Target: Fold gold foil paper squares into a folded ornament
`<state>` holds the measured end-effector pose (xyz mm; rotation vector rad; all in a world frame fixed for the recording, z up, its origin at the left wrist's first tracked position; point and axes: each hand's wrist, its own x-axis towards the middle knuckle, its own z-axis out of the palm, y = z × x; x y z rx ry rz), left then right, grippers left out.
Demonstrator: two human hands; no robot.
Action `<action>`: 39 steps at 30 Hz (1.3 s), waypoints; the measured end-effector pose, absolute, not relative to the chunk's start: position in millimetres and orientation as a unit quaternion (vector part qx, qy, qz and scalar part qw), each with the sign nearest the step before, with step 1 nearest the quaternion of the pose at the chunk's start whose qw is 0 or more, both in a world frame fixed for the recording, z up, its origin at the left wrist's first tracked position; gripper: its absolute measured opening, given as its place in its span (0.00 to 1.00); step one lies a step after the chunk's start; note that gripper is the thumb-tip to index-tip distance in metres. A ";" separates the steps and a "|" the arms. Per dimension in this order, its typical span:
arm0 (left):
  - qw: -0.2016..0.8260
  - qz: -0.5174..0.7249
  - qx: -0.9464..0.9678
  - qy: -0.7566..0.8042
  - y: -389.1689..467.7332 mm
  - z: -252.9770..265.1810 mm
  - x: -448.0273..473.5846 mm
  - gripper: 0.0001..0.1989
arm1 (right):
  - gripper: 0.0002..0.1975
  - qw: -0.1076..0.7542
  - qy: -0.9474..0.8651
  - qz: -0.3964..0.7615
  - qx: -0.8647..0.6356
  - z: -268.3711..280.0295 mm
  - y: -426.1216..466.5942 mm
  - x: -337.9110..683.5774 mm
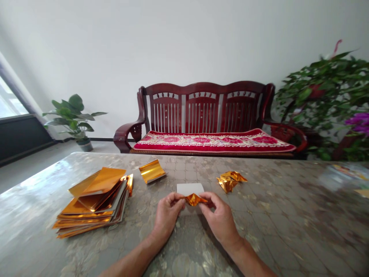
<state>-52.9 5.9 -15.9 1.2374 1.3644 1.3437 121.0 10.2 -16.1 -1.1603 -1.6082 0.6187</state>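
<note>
Between my two hands is a small folded gold foil paper ingot point(193, 199), with a rounded middle and pointed ends. My left hand point(168, 211) pinches its left tip between thumb and fingers. At the opposite tip, my right hand point(218, 214) grips it the same way. A white sheet point(188, 188) lies on the table just behind the ingot, partly covered by it. To the right rest folded gold foil pieces point(230, 181), touching or overlapping. A single curled gold foil sheet point(152, 171) lies beyond my left hand.
A loose stack of gold foil sheets point(89, 204) stands on the left of the patterned table point(276, 231). Clear plastic packaging point(343, 177) lies at the right edge. Behind the table is a dark red wooden bench point(201, 111), with potted plants point(72, 117) on either side.
</note>
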 end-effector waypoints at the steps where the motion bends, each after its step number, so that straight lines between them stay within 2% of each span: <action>1: 0.405 0.537 0.505 0.541 5.9 -16.1 -53.6 0.10 | 0.08 0.507 -0.670 0.255 -0.478 -16.0 10.1 120.8; 11: 0.365 0.556 0.513 0.543 9.3 -19.5 -52.9 0.09 | 0.05 0.509 -0.679 0.234 -0.475 -16.6 10.8 123.1; 16: 0.361 0.556 0.507 0.550 13.9 -22.5 -57.4 0.10 | 0.16 0.527 -0.696 0.178 -0.454 -24.2 15.8 126.3; 18: 0.355 0.553 0.511 0.555 15.5 -23.9 -60.0 0.11 | 0.17 0.529 -0.711 0.145 -0.440 -25.7 17.5 127.7; 25: 0.366 0.549 0.530 0.532 19.4 -26.6 -63.3 0.10 | 0.11 0.501 -0.771 0.060 -0.389 -19.6 14.9 132.5; 29: 0.372 0.550 0.542 0.514 22.4 -29.7 -62.5 0.10 | 0.06 0.509 -0.772 0.052 -0.377 -15.3 11.0 130.6; 33: 0.357 0.554 0.551 0.512 22.4 -28.6 -59.8 0.10 | 0.06 0.530 -0.756 0.043 -0.382 -14.5 9.7 127.0; 39: 0.311 0.611 0.506 0.523 16.4 -26.1 -59.0 0.25 | 0.05 0.580 -0.686 0.056 -0.436 -18.3 17.2 129.5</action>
